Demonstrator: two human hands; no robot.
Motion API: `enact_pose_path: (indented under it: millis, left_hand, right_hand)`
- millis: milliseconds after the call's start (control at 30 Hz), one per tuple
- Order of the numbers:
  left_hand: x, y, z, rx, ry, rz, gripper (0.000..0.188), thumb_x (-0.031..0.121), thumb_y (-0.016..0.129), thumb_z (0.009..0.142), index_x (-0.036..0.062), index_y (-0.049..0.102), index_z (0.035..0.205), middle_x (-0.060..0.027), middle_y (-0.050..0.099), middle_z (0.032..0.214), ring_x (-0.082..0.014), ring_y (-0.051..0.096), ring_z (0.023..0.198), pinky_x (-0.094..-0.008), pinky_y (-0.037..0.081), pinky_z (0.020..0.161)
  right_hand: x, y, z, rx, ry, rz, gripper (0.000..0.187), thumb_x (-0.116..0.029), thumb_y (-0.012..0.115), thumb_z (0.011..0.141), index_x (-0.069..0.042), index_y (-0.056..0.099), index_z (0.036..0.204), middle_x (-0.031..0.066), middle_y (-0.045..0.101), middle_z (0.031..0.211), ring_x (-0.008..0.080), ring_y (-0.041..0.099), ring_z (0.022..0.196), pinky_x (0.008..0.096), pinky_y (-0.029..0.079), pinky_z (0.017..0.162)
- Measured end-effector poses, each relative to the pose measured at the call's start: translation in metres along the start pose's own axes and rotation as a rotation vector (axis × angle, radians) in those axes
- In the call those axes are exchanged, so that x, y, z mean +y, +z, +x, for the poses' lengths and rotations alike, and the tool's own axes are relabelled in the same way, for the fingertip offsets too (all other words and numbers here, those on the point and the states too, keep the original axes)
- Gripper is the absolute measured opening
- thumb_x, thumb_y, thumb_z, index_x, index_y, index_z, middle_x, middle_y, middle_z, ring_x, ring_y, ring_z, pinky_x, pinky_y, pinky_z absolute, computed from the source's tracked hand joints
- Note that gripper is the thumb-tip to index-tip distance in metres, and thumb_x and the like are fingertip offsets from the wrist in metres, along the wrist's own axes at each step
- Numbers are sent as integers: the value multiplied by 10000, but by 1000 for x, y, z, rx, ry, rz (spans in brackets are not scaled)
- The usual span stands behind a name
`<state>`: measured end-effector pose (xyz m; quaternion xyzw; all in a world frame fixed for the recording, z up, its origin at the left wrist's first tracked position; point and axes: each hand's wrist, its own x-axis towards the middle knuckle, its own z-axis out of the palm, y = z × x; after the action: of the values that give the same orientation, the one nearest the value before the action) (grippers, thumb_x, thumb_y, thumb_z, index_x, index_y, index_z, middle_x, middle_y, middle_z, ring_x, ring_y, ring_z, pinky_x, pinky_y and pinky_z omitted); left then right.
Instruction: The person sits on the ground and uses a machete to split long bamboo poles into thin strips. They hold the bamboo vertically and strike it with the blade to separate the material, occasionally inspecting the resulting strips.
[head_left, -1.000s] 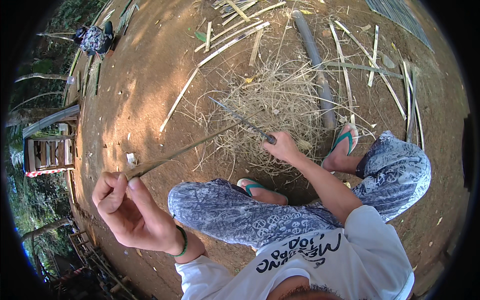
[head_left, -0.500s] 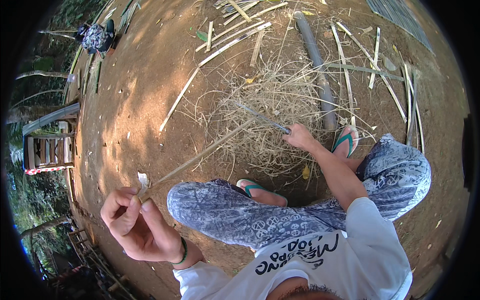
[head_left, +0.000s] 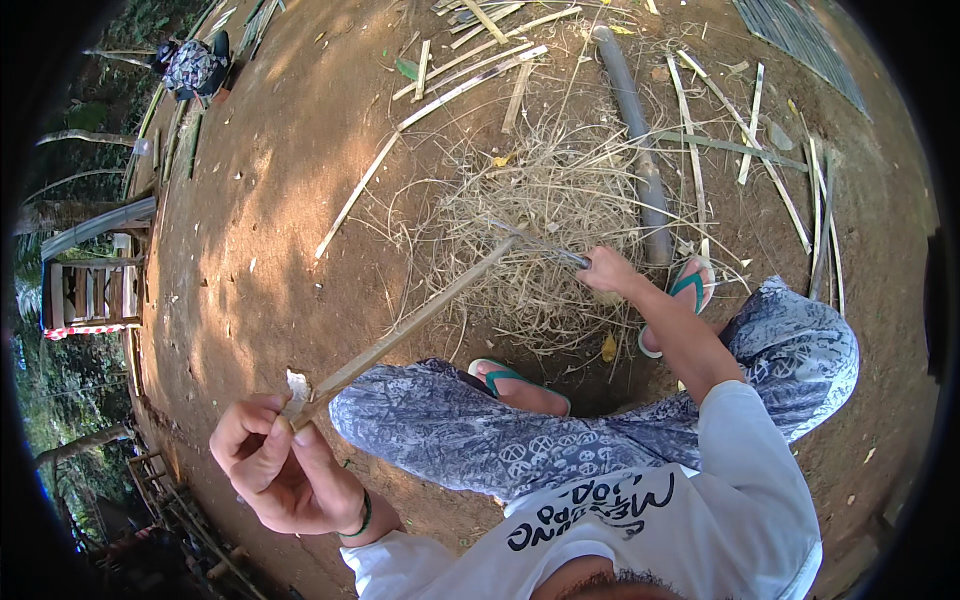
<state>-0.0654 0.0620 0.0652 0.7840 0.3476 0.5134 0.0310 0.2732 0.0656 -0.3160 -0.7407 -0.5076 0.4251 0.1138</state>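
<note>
My left hand (head_left: 290, 465) pinches the near end of a long bamboo strip (head_left: 410, 325) between thumb and fingers. A crumpled whitish scrap (head_left: 297, 385) sits at the same fingertips. The strip slants away to the right, and its far end lies over a heap of thin bamboo shavings (head_left: 545, 220). My right hand (head_left: 612, 272) is closed round the handle of a knife (head_left: 545, 244). Its narrow blade points left across the heap, by the strip's far tip; whether the two touch, I cannot tell.
A dark pole (head_left: 635, 140) lies right of the heap. Split bamboo strips (head_left: 475, 82) are scattered beyond it, more (head_left: 750, 130) at the right. My sandalled feet (head_left: 520, 388) flank the heap's near side. Another person (head_left: 192, 70) is at the far left, beyond a small wooden structure (head_left: 95, 290).
The bamboo strip has turned, showing a broader face, and my left hand has shifted slightly right. The knife has moved a little right and nearer. My right foot has edged left.
</note>
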Motion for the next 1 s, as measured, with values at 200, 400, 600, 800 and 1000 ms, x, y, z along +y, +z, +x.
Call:
enact_pose_path:
  millis: [200, 400, 600, 800, 1000]
  left_hand:
    - [0, 3, 3, 43, -12, 32, 97, 28, 656, 921, 2, 595, 993, -160, 536, 1042, -263, 563, 920, -401, 485, 837]
    - [1, 1, 4, 19, 3, 35, 84, 16, 630, 935, 4, 589, 1008, -161, 533, 1046, -266, 569, 955, -386, 486, 851]
    - [-18, 18, -1, 148, 12, 36, 171, -27, 586, 936, -4, 556, 1103, -163, 501, 1156, -222, 575, 953, -296, 489, 812]
    - [-24, 39, -28, 442, -210, -58, 390, -76, 653, 903, 25, 423, 1202, -145, 526, 1179, -178, 578, 1004, -264, 560, 764]
    - [-8, 27, -48, 535, -154, 54, 509, -36, 731, 841, 79, 430, 1235, -153, 555, 1153, -170, 568, 885, -260, 521, 641]
  right_hand:
    - [13, 15, -13, 64, -88, 6, 371, -324, 679, 808, 25, 731, 925, 258, 710, 899, 398, 697, 883, 462, 554, 864]
    - [-10, 14, -10, 77, 78, 76, 316, -343, 684, 819, -27, 692, 811, 226, 701, 858, 386, 686, 826, 473, 544, 825]
    - [-45, 15, -15, 149, -134, 186, 284, -310, 697, 781, -28, 665, 772, 195, 670, 738, 378, 659, 734, 468, 531, 732]
    - [-75, 49, -15, 127, -37, 705, 351, -351, 709, 851, -27, 629, 744, 103, 585, 595, 206, 576, 529, 365, 466, 532]
    - [-153, 44, -30, -73, 116, 1481, 368, -394, 733, 898, -68, 565, 916, -47, 406, 570, 84, 401, 464, 267, 350, 448]
